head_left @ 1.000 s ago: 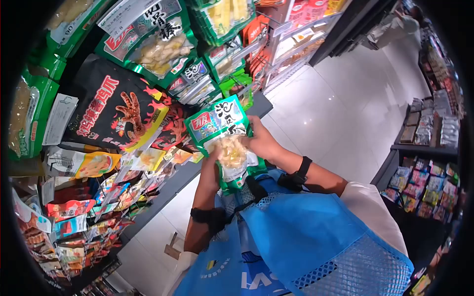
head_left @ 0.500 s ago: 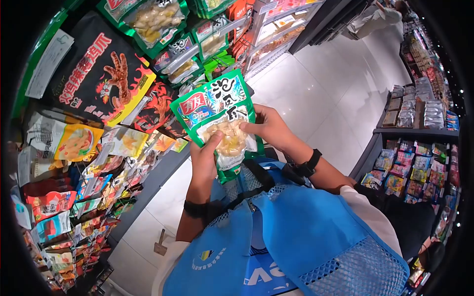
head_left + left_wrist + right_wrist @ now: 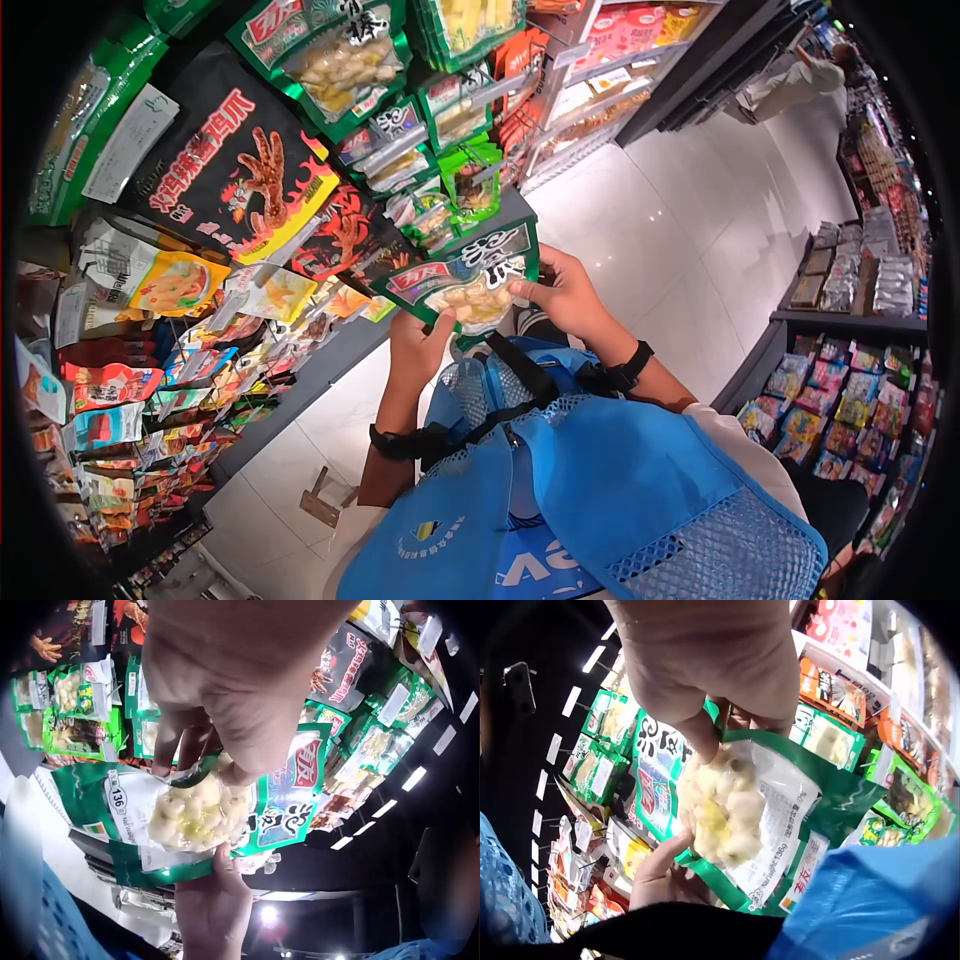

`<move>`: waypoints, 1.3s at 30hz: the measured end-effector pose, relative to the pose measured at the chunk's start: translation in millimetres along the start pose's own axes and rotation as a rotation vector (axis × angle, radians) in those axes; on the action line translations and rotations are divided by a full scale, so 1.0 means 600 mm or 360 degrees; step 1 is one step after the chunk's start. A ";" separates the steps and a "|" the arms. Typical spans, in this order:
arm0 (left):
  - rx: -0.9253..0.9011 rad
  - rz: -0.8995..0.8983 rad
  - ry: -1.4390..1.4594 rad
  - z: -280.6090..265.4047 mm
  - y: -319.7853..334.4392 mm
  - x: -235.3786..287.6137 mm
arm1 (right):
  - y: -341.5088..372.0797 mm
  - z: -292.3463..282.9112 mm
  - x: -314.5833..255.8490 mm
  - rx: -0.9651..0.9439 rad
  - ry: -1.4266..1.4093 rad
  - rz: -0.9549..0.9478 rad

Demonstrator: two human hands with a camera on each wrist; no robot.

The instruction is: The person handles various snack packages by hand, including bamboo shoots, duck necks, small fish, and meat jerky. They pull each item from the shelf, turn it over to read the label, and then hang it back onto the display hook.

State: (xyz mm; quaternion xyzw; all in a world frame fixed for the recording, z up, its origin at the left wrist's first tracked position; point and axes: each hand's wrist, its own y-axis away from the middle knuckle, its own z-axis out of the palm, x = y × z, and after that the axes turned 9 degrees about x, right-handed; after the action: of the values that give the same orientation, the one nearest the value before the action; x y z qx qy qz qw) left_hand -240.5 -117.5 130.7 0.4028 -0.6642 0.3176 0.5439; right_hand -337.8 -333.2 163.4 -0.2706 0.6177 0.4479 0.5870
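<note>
A green and white snack bag with a clear window over pale chicken feet is held in front of the body by both hands. My left hand grips its left edge, thumb on the front and fingers behind. On the opposite edge, my right hand pinches the bag the same way. In the left wrist view, the bag shows a 136 g mark beside the window. The right wrist view shows the same bag bulging under the right thumb, with the other hand's thumb at its far edge.
A rack of hanging snacks is at the left, with a black bag and green bags near the held one. A shelf of small packets stands across the tiled aisle. Another person is at the far end.
Both hands keep hold of the snack bag. It was facing up more squarely half a second ago; now it is tilted and looks foreshortened, and sits lower in the head view.
</note>
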 end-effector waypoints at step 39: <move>0.0786 0.0190 -0.0386 -0.029 -0.310 -0.134 | -0.476 0.139 -0.006 -0.0186 0.0183 -0.0375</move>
State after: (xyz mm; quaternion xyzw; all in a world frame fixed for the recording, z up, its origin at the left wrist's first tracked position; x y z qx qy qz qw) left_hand -61.9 -175.4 52.8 0.5183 -0.6494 0.4507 0.3262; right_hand -51.1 -390.8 107.2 -0.4000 0.5872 0.3948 0.5825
